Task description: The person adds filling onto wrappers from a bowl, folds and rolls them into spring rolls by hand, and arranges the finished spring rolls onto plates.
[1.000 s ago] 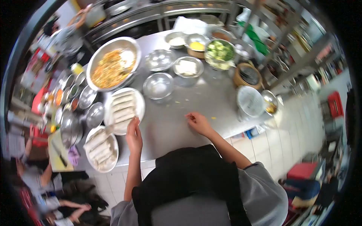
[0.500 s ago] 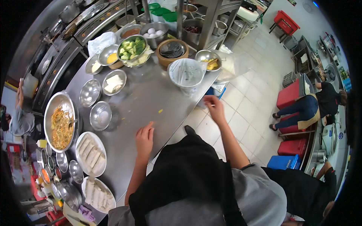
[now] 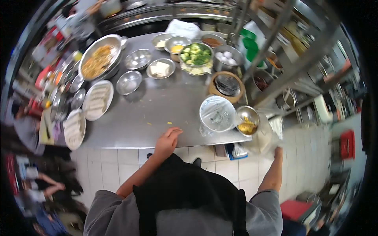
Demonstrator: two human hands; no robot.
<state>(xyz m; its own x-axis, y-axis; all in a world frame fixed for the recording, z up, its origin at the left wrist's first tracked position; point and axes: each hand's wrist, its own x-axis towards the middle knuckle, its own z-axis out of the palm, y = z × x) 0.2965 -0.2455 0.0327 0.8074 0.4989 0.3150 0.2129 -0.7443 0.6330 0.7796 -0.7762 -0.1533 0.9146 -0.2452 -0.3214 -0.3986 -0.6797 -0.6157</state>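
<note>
My left hand (image 3: 168,141) is over the front edge of the steel table (image 3: 165,106), fingers stretched out, with nothing visible in it. Small yellow food scraps (image 3: 169,122) lie just beyond it. Out to the right, my right hand (image 3: 278,152) is at a clear plastic bag (image 3: 263,138) hanging by the table corner. Its fingers are small and blurred, so I cannot make out whether it grips the bag. Nearby stand a plastic-covered white tub (image 3: 217,113) and a metal bowl of yellow food pieces (image 3: 247,125).
Bowls of broccoli (image 3: 195,54), white blocks (image 3: 160,69) and eggs (image 3: 226,58) stand along the back. A bowl of shredded food (image 3: 97,63) and plates of white rolls (image 3: 98,100) are at the left. Metal shelf posts (image 3: 299,70) rise at the right. Other people (image 3: 29,129) are at the left.
My view has swung to the right, so the table now lies straight ahead. My right hand has reached outward to the plastic bag. My left hand stays near the table's front edge.
</note>
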